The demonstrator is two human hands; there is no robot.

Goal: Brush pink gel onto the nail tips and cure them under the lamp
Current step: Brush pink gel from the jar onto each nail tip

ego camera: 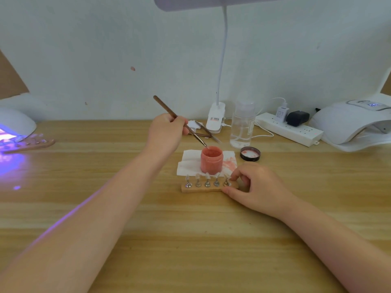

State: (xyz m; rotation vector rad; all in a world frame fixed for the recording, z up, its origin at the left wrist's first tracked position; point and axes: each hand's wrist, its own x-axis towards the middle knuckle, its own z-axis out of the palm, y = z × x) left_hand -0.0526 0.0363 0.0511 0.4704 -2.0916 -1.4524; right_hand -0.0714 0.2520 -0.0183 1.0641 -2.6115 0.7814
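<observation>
Left hand (167, 132) pinches the brush (179, 121), bristle end at the mouth of the open pink gel jar (211, 159); judged step: loading gel. Right hand (254, 187) grips the 3 o'clock end of the wooden holder (203, 188), thumb in front, fingers behind. Five clear nail tips (207, 176) stand on it, none visibly pink yet.

Advice: take a small load and wipe the excess on the jar rim. The jar sits just at 12 o'clock of the holder, so the brush should lift clear of the rim before dropping to the tips. Keep the holder pinned.

Room: tissue (190, 163) under the jar, lid (250, 153) at its 3 o'clock, bottle (242, 127) beyond. Open counter (190, 240) at 6 o'clock. A lit curing lamp (14, 125) at far 9 o'clock, another holder at its mouth; a second lamp (351, 121) at far 3 o'clock.
</observation>
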